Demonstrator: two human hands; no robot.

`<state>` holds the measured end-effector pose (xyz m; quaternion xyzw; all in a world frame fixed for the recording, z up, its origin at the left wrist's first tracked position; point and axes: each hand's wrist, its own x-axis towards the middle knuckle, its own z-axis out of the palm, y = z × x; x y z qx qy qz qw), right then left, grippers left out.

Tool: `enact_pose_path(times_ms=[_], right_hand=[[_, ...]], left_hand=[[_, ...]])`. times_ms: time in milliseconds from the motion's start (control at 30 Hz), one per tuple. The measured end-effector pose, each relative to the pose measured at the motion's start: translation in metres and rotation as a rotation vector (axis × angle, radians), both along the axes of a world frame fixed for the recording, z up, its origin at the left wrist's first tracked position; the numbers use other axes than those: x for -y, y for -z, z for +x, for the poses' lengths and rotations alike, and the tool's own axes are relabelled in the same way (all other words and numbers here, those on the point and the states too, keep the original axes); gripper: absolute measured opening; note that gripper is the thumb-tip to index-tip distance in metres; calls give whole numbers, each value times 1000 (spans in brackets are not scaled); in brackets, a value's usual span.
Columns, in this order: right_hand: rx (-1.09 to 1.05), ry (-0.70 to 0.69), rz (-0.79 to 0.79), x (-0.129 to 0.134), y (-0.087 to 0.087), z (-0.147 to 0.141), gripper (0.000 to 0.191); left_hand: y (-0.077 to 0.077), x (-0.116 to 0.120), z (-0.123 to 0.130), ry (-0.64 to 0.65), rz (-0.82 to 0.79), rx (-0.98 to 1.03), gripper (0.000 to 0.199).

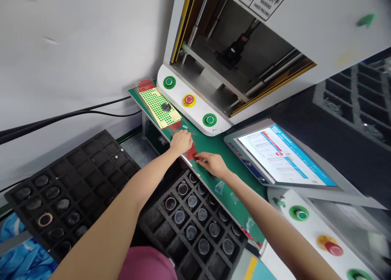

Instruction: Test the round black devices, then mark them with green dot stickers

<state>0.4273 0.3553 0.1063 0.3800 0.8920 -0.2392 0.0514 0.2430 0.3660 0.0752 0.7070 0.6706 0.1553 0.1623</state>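
Note:
On the narrow green table (pixel 238 196), a red sticker sheet (pixel 191 153) lies between my hands. My left hand (pixel 182 141) rests over its far end with the fingers curled under, so whatever they grip is hidden. At the sheet's near edge, my right hand (pixel 212 164) pinches red material between thumb and forefinger. Beyond my left hand is a pale yellow sheet with rows of green dots (pixel 152 103), and a small black round part (pixel 166 107) sits on it. More red sheet shows around the yellow one.
A press machine (pixel 189 101) with green buttons and a red stop button stands behind the table. To the right is a touchscreen (pixel 277 154). Black foam trays, one below the table (pixel 165 231) and one at left (pixel 88 178), hold round lens-like parts. Cables (pixel 106 113) run along the wall.

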Motion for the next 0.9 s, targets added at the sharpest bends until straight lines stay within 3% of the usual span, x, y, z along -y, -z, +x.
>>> enact_pose_path(times_ms=[533, 900], right_hand=[[32, 40, 2, -3, 4, -2, 20], [-111, 113, 31, -3, 2, -6, 21]], left_hand=[[3, -2, 0, -3, 10, 0, 23], [-1, -4, -2, -10, 5, -11, 23]])
